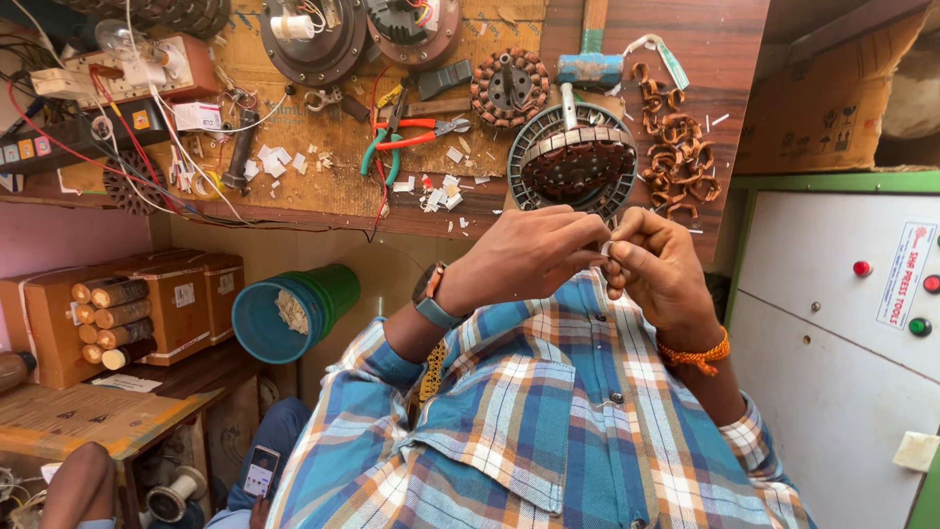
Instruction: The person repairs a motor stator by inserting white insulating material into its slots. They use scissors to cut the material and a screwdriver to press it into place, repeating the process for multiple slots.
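Note:
My left hand (524,257), with a watch on its wrist, and my right hand (658,272), with an orange thread band, meet in front of my checked shirt. Both pinch a small white piece (607,251) between their fingertips; its exact shape is mostly hidden by the fingers. Just beyond the hands, a round fan motor stator (573,162) with slotted copper-brown core lies on the wooden bench (323,186). A heap of removed copper coil pieces (676,147) sits to its right.
On the bench lie pliers with green and red handles (403,137), a blue-headed hammer (590,61), another wound stator (509,88), white scraps and wiring. A blue-green bucket (289,313) and cardboard boxes with rolls (117,313) stand left. A white cabinet with buttons (842,323) is right. Another person with a phone (259,472) is lower left.

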A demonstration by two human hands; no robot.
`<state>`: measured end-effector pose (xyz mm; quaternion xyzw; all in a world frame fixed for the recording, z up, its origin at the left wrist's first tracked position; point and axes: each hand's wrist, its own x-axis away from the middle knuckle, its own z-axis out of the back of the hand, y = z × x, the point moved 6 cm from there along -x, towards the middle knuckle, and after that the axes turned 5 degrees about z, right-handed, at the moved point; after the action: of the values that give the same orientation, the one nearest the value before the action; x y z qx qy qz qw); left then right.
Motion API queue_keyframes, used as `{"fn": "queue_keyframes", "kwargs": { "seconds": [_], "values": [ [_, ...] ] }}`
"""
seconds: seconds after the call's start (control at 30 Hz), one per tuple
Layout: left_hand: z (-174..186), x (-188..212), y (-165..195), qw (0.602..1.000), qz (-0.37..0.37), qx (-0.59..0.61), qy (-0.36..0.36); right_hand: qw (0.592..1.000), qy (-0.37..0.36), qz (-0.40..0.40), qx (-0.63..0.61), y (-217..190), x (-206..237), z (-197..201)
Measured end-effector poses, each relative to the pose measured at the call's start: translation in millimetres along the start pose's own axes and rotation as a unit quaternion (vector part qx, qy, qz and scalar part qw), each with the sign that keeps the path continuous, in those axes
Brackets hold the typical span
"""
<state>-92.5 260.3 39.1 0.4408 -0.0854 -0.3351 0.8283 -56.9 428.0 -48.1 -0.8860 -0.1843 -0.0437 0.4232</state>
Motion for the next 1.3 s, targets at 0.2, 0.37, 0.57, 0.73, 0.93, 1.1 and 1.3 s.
{"fn": "queue_keyframes", "kwargs": {
  "seconds": [0.2,0.37,0.57,0.73,0.93,1.1,1.3],
  "values": [
    [-2.8,-4.7,-8.1,0.992,-0.067,-0.083,-0.073,0.996,-0.024,-0.076,-0.034,21.4,-2.5,2.9],
    [-8.8,-10.1,-14.9,0.992,-0.066,-0.111,-0.002,0.999,-0.015,-0.012,0.041,-1.1,-14.8,4.8],
    [28.1,-21.7,-47.7,0.986,-0.004,-0.115,0.117,0.887,0.137,0.239,0.37,-55.3,-34.9,2.5],
    [26.2,-30.0,-76.4,0.988,0.075,0.028,0.131,0.698,0.104,0.431,0.563,-67.1,-52.9,-22.5],
    [7.9,-35.0,-94.3,0.978,0.098,0.159,0.098,0.65,0.052,0.43,0.624,-60.9,-59.1,-28.0],
    [-2.4,-41.4,-100.4,0.975,0.117,0.161,0.103,0.642,-0.007,0.421,0.64,-67.9,-59.7,-37.4],
    [-9.0,-44.1,-99.0,0.973,0.109,0.156,0.135,0.708,-0.007,0.34,0.619,-76.1,-71.5,-34.9]
  ]
}}
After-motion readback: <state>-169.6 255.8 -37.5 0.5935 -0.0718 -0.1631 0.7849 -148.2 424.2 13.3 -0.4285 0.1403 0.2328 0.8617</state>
